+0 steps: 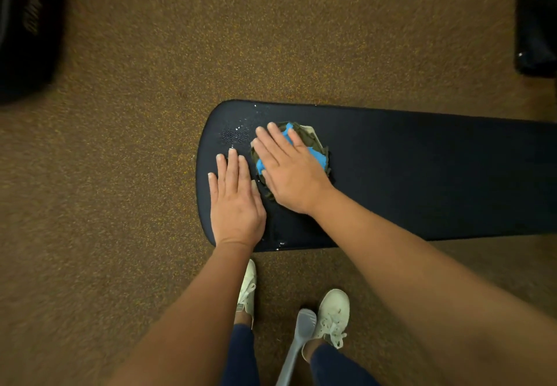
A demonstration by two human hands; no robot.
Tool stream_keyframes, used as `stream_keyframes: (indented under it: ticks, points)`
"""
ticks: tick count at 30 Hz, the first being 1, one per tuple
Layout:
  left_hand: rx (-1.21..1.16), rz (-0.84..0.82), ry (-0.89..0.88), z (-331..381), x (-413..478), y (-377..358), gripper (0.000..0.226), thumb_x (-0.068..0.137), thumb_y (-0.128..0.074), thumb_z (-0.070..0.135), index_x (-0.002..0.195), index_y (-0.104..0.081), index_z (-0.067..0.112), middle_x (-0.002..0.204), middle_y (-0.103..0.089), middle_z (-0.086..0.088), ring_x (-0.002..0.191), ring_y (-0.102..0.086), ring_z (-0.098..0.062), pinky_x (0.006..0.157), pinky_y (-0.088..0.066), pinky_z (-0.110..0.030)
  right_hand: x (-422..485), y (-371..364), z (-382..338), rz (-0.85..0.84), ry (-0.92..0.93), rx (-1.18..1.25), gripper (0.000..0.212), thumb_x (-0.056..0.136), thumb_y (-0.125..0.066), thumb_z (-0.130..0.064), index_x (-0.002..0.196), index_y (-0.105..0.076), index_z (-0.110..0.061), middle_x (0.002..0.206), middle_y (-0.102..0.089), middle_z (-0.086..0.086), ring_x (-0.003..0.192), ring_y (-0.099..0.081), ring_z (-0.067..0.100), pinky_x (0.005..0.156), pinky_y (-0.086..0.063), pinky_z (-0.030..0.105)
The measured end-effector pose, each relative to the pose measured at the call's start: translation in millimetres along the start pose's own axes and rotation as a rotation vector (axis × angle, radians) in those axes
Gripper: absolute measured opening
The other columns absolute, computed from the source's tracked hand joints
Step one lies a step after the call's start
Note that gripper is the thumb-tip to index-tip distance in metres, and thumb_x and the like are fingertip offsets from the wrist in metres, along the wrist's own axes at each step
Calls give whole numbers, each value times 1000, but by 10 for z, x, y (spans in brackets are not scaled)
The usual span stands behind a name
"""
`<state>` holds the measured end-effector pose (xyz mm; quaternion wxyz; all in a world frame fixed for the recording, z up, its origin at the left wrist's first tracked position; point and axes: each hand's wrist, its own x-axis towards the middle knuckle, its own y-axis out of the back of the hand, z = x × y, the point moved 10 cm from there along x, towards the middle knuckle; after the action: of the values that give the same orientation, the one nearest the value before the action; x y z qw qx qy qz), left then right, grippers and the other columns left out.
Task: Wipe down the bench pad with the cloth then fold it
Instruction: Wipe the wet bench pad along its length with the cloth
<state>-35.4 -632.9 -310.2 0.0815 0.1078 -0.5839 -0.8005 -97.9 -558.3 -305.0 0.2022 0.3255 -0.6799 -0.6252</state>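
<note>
A long black bench pad [407, 174] runs from the middle of the view to the right edge, its rounded end on the left. A bunched cloth [313, 150] of blue, olive and cream fabric lies on the pad near that end. My right hand [289, 171] presses flat on top of the cloth, fingers spread and pointing up-left, covering most of it. My left hand [235, 201] lies flat on the bare pad just left of the cloth, fingers together. Wet droplets [241, 132] shine on the pad beyond my fingertips.
Speckled brown carpet-like floor [120, 174] surrounds the bench. Dark equipment stands at the upper left [27, 33] and upper right [536, 21]. My white shoes [331, 313] are below the bench, with a grey strap or handle [298, 346] hanging between them.
</note>
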Motion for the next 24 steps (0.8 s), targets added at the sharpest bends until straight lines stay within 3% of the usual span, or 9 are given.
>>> stream_keyframes:
  ticks: [3, 9, 11, 13, 15, 17, 21, 24]
  points:
    - [12, 0, 15, 3, 9, 0, 55, 99, -22, 27, 147, -29, 1, 158, -20, -12, 147, -10, -30, 118, -7, -44, -115, -3, 29, -31, 238, -23, 56, 96, -27, -33, 145, -35, -6, 153, -30, 12, 144, -22, 28, 117, -17, 47]
    - [27, -6, 55, -10, 18, -15, 56, 99, -20, 30, 148, -26, 4, 159, -16, -10, 147, -6, -28, 118, -1, -41, 163, 61, 212, -4, -150, 31, 58, 97, -26, -31, 149, -24, -6, 158, -17, 11, 147, -9, 28, 117, -5, 48]
    - [37, -3, 57, -8, 16, -8, 56, 98, -21, 30, 147, -29, 3, 158, -19, -11, 147, -9, -30, 118, -5, -45, 90, 34, 43, 1, -48, 21, 56, 96, -29, -31, 147, -31, -6, 156, -24, 12, 145, -16, 29, 117, -11, 48]
    - [48, -3, 77, -26, 17, -8, 56, 98, -21, 30, 147, -29, 3, 158, -20, -11, 147, -9, -31, 117, -5, -49, -63, 11, -37, -12, 171, 6, 55, 96, -30, -32, 145, -36, -6, 154, -30, 11, 144, -22, 28, 117, -17, 47]
    - [48, 1, 110, -47, 20, 7, 56, 98, -21, 30, 147, -28, 3, 158, -19, -11, 147, -8, -31, 117, -4, -51, -119, 13, 52, -30, 295, -37, 55, 96, -29, -34, 144, -36, -8, 153, -32, 10, 143, -24, 27, 117, -16, 47]
    - [46, 4, 126, -60, 19, 11, 56, 99, -21, 30, 148, -27, 3, 159, -18, -11, 147, -7, -31, 117, -4, -51, 12, 59, 214, -29, 219, -57, 57, 96, -25, -35, 146, -34, -9, 155, -29, 8, 144, -21, 26, 116, -13, 48]
    - [43, 3, 138, -79, 8, -15, 57, 99, -19, 31, 149, -25, 4, 159, -16, -10, 147, -5, -29, 118, -2, -48, 337, 55, 219, -22, -101, -4, 57, 99, -27, -32, 150, -19, -9, 160, -12, 7, 147, -5, 27, 117, -4, 48]
    - [41, 12, 142, -88, 5, -13, 58, 98, -18, 31, 148, -25, 3, 159, -16, -10, 147, -5, -28, 118, -2, -47, 270, 20, 13, -8, 20, -14, 55, 98, -34, -30, 147, -29, -7, 156, -24, 10, 145, -16, 30, 117, -11, 48]
